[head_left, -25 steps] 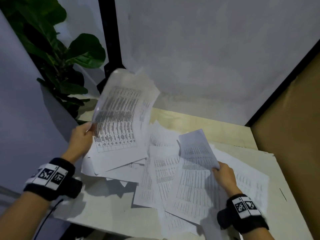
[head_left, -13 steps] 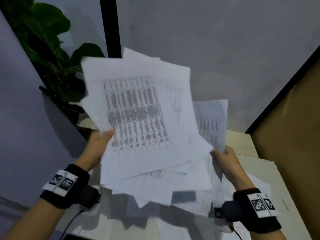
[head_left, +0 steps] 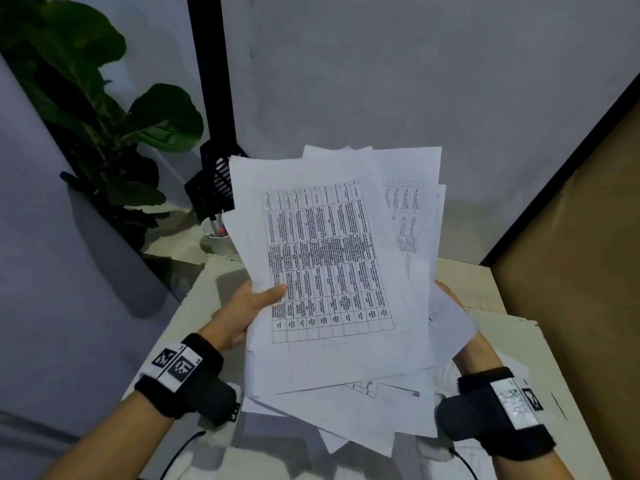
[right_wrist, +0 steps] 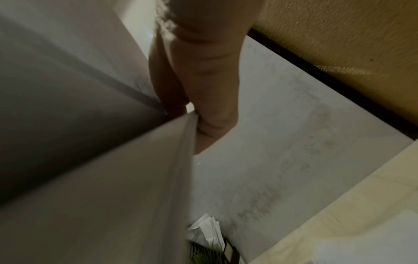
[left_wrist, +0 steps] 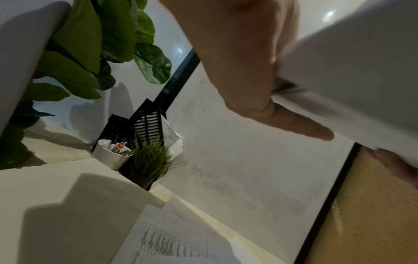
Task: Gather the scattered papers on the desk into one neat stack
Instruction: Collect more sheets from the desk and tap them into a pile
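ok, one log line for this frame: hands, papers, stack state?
left hand: holds paper bundle | right hand: holds bundle's right edge | bundle: lifted, sheets fanned | desk: loose sheet remains

A pale grey wall (head_left: pixel 398 81) filled the back of the scene, split by a black vertical post (head_left: pixel 209 74), and on the right a black strip edged a tan, rough-textured panel (head_left: pixel 581 244). Off in the left corner stood a big-leafed green plant (head_left: pixel 104 109), with a black slotted organiser (left_wrist: pixel 144 121), a white cup of pens (left_wrist: pixel 108 155) and a small grassy potted plant (left_wrist: pixel 151 160) tucked together below it. The light-coloured desk (head_left: pixel 540 348) lay dim, with soft shadows thrown across its top.
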The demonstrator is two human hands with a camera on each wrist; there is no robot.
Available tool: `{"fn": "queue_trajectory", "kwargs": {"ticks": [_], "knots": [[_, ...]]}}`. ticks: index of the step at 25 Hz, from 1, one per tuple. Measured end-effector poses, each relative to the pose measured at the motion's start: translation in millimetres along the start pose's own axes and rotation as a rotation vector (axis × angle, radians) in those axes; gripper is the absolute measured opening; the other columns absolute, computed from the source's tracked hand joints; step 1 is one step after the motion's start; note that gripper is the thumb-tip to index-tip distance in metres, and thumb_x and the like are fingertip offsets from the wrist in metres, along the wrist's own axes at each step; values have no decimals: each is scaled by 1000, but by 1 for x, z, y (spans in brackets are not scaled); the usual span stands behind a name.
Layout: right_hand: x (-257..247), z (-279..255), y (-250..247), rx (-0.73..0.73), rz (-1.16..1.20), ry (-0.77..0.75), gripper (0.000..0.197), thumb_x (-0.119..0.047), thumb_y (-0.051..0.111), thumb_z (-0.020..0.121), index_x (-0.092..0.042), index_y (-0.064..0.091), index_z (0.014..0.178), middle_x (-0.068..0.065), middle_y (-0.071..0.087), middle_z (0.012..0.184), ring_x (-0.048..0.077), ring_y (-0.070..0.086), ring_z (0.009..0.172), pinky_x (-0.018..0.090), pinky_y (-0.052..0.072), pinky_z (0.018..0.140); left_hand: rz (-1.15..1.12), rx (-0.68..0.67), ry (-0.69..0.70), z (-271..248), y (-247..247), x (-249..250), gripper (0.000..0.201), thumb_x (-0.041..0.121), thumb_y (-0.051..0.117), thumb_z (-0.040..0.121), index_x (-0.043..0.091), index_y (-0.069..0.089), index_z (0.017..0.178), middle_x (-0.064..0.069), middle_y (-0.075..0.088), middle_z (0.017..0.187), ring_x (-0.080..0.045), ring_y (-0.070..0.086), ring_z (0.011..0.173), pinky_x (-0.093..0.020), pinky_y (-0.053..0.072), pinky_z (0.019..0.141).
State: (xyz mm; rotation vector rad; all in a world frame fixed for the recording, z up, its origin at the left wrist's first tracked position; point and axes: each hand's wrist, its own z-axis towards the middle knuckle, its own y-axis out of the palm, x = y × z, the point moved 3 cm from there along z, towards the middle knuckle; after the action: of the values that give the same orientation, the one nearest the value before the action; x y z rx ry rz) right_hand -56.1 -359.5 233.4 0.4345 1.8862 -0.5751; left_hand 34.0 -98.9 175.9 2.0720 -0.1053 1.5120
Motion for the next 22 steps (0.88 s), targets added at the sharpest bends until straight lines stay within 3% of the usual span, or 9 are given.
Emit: {"fn": "queue_trajectory", "kwargs": {"ticks": [2,4,7,9,12,14,17,19,22], "knots": [[1,4,2,-112,61,67,44,-38,40,96,-20,37,56,0,36,58,13,36,53,14,37,56,86,29,19,3,6,-3,73,31,91,39,13,62,104,-4,75,97,-20,71,89,-32,60,70],[1,5,-4,-280,230,107,50,-55,33,91,-22,60,65,-1,60,61,13,58,56,23,43,57,159,101,75,5,8,-3,42,16,81,62,17,60,99,4,75,91,-11,71,83,-29,59,74],[-1,1,-7,-469,250,-20,42,-51,62,74,-15,68,94,0,74,77,16,69,73,24,54,62,189,68,122,2,6,1,52,33,84,54,23,60,99,12,75,89,-11,69,92,-26,57,77],[6,9,-1,-448,59,-95,65,-35,85,53,-3,64,105,4,75,82,21,70,78,26,58,68,255,40,94,-1,7,0,76,54,85,36,24,61,102,15,74,93,-8,68,95,-23,55,80],[8,18,3,-305,-13,-148,37,-4,71,74,2,62,109,9,72,87,22,68,77,27,58,71,309,58,93,-4,15,4,89,61,79,42,13,60,115,17,73,92,0,66,94,-14,52,81],[6,17,3,-248,-9,-221,20,-1,66,79,-7,66,98,3,71,82,12,68,68,18,57,62,299,119,100,-3,23,9,66,44,72,69,7,57,121,8,67,107,-7,62,102,-17,46,92],[1,11,7,-144,3,-388,16,1,65,81,-15,63,82,-12,67,66,-8,62,52,7,48,50,268,149,96,-12,34,14,45,33,54,87,8,52,125,2,58,114,-14,52,114,-14,34,92],[6,6,16,-143,42,-464,22,2,65,80,-11,59,97,-11,66,82,-14,61,65,10,49,59,253,144,141,-13,49,11,37,32,50,90,20,50,125,10,57,115,-7,55,109,-15,39,92],[23,-2,28,-198,125,-469,36,2,65,80,-24,57,104,-13,65,97,-10,63,85,16,52,76,239,85,254,-9,61,5,22,15,54,89,36,54,94,23,58,92,6,58,88,-8,46,76]]}}
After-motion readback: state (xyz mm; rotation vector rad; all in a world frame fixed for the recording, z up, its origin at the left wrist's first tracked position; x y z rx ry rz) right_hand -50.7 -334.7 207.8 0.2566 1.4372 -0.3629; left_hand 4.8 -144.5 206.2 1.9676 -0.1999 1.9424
